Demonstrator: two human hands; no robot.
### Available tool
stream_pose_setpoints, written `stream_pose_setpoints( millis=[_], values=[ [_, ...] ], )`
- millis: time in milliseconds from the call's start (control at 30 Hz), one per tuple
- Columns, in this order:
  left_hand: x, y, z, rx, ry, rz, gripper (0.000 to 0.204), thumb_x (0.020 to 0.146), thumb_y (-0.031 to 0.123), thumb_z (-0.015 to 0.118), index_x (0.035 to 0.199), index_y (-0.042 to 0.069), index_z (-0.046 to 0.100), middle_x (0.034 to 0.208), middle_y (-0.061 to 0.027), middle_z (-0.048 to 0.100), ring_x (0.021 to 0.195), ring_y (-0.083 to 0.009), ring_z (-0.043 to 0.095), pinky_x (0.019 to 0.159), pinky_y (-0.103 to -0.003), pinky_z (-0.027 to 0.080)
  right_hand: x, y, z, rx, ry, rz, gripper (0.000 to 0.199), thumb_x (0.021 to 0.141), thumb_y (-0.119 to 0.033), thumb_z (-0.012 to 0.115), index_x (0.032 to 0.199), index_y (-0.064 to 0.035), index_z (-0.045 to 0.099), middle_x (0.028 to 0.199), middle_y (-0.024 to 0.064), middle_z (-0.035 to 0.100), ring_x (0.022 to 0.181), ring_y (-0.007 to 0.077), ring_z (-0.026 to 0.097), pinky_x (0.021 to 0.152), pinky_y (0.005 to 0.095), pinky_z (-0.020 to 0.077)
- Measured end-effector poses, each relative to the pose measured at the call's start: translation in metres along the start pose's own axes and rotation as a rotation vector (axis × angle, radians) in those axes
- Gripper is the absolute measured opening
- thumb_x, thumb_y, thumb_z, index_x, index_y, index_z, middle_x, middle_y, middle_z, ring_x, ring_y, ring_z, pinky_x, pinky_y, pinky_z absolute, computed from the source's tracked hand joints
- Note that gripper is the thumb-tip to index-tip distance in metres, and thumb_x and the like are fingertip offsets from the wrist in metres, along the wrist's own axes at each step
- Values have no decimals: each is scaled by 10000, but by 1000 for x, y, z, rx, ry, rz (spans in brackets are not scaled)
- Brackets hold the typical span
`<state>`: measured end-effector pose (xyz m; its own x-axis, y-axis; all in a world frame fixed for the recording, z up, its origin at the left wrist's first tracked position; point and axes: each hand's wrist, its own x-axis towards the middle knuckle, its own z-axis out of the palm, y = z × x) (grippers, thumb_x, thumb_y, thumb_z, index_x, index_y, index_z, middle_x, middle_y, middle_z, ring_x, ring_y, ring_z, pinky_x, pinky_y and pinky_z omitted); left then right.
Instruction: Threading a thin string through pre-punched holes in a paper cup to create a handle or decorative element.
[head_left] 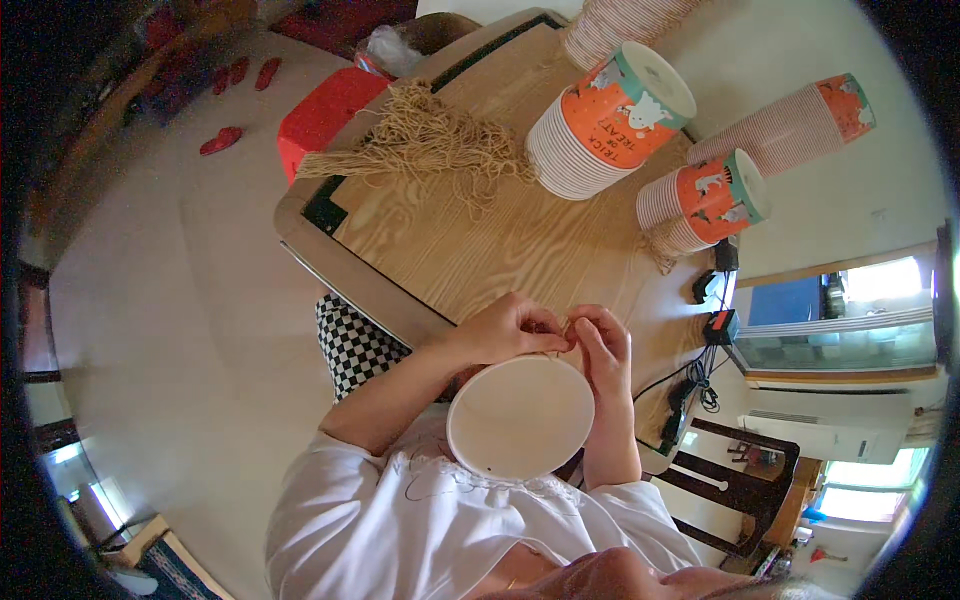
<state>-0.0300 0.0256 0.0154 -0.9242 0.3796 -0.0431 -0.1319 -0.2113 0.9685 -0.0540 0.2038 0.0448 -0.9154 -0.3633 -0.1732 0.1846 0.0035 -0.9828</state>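
A round white paper bucket (520,418) rests against my body, its open mouth facing up and its inside plain. Both of my hands meet at its far rim. My left hand (515,328) is closed in a pinch, and my right hand (603,345) pinches close beside it. Between the fingertips shows a short bit of thin tan twine, mostly hidden by the fingers. On the table beyond, a loose heap of tan twine pieces (435,140) hangs partly over the left edge.
Stacks of orange Halloween paper buckets, one large stack (600,125), a smaller one (700,200) and a long one lying back (790,125), occupy the wooden table (450,250). Black adapters and cables (700,385) lie at the right edge. A red stool (325,115) stands left; a dark chair (735,480) stands right.
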Motion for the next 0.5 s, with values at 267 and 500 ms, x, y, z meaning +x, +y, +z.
stream_pose_setpoints(
  millis=[267,500],
  values=[
    [-3,-1,4,-66,15,-33,204,765,194,675,860,14,676,737,-38,653,666,-72,567,628,-240,457,5,10,-4,198,-159,36,114,796,-76,632,866,13,618,810,51,558,744,141,518,676,247,406],
    [-4,-4,3,-15,1,7,176,770,189,681,846,31,681,715,-8,645,662,-62,563,599,-227,454,5,10,-4,117,-180,-87,165,785,-71,636,664,-37,530,731,37,524,711,134,494,673,259,388]
  ],
)
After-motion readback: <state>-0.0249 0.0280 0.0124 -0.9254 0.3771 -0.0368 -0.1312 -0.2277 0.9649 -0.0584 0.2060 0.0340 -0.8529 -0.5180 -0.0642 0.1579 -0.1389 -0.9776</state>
